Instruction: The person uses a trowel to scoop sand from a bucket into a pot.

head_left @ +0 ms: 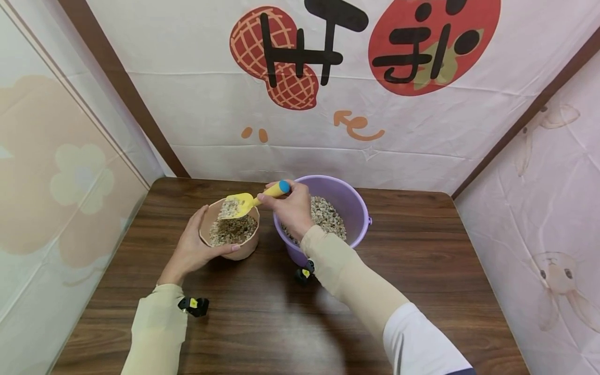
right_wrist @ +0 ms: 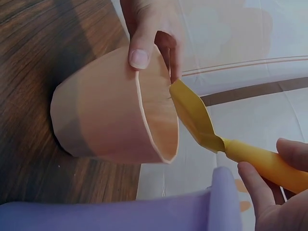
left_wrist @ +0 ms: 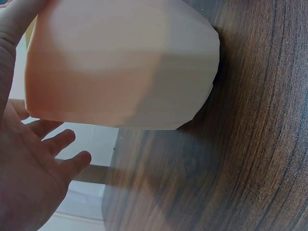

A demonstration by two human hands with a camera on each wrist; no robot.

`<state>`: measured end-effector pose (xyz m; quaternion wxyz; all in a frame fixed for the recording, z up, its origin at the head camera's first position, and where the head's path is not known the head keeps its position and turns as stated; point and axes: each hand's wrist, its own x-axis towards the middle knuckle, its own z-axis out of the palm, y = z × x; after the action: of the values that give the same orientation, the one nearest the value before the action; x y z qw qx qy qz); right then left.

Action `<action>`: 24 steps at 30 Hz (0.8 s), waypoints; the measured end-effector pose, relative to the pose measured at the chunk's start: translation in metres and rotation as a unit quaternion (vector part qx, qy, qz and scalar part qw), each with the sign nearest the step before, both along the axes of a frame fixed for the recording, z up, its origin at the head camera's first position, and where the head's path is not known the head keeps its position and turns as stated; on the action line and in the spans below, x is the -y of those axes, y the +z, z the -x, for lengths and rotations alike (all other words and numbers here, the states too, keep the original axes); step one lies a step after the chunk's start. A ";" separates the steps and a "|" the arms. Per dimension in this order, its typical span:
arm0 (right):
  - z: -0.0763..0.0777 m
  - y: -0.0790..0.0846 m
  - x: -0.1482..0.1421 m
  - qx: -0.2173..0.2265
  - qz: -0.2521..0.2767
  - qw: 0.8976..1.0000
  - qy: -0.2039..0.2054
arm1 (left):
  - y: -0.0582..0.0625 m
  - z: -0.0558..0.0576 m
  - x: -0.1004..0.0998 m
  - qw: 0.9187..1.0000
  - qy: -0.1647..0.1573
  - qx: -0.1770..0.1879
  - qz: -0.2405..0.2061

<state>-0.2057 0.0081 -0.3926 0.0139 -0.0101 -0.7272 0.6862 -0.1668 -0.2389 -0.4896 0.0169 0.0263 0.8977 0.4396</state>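
A yellow toy shovel (head_left: 244,203) with a blue-tipped handle carries a heap of pale gravel over the mouth of a peach flowerpot (head_left: 247,249). My right hand (head_left: 292,208) grips its handle; in the right wrist view the fingers (right_wrist: 257,187) and thumb close round it. The pot stands on the table, partly filled with gravel (head_left: 234,230). My left hand (head_left: 194,250) holds it at the left side, thumb along the near rim and fingers round the far side. In the left wrist view the pot's faceted wall (left_wrist: 120,67) hides part of that hand.
Right of the pot stands a purple bucket (head_left: 358,219) holding more gravel (head_left: 328,216), with my right forearm across its near rim. The brown wooden table (head_left: 412,271) meets a printed cloth wall (head_left: 197,104) at the back, and cloth walls rise at both sides.
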 end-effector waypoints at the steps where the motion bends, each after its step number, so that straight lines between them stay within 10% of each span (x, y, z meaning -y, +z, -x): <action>1: 0.000 0.001 -0.001 0.001 -0.002 1.000 -0.001 | 0.000 0.000 0.000 1.000 0.000 0.000 0.000; 24: -0.007 0.011 -0.026 -0.079 -0.118 0.990 0.014 | 0.003 -0.001 -0.001 1.000 -0.001 -0.003 -0.012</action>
<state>-0.1988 0.0343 -0.3813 0.0630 0.0561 -0.7996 0.5946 -0.1655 -0.2377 -0.4862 0.0146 0.0289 0.8925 0.4499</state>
